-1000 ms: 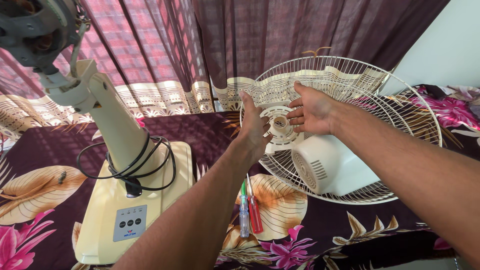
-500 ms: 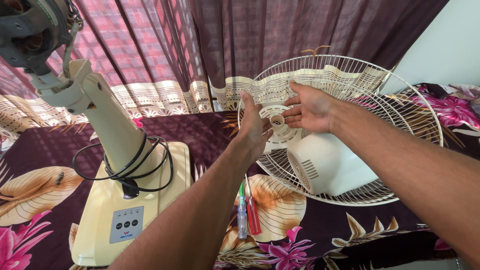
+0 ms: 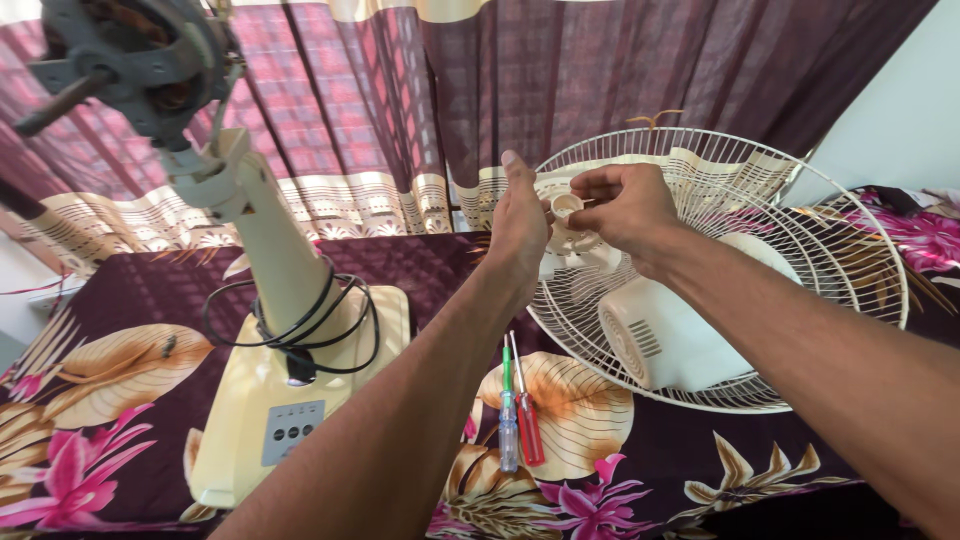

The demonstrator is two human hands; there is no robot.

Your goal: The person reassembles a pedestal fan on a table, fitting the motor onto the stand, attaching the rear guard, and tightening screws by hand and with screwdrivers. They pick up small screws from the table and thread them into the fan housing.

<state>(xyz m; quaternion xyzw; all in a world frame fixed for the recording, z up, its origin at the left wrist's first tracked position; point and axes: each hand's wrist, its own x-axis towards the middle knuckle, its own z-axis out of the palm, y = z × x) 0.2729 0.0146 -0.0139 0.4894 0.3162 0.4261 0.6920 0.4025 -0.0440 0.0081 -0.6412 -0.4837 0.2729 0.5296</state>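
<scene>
the right hand (image 3: 625, 205) pinched a small cream plastic cap (image 3: 566, 206) in its fingers at the hub of the wire fan guard (image 3: 800, 230). the left hand (image 3: 517, 228) pressed flat beside it, fingers straight. two screwdrivers (image 3: 518, 410) lay on the floral bedspread (image 3: 110, 360).

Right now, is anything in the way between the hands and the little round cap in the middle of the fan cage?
No, nothing visible is. The right hand already pinches the small cream cap at the hub of the wire fan guard, and the left hand is right beside it. The screwdrivers lie lower on the floral cloth, out of the way.
</scene>
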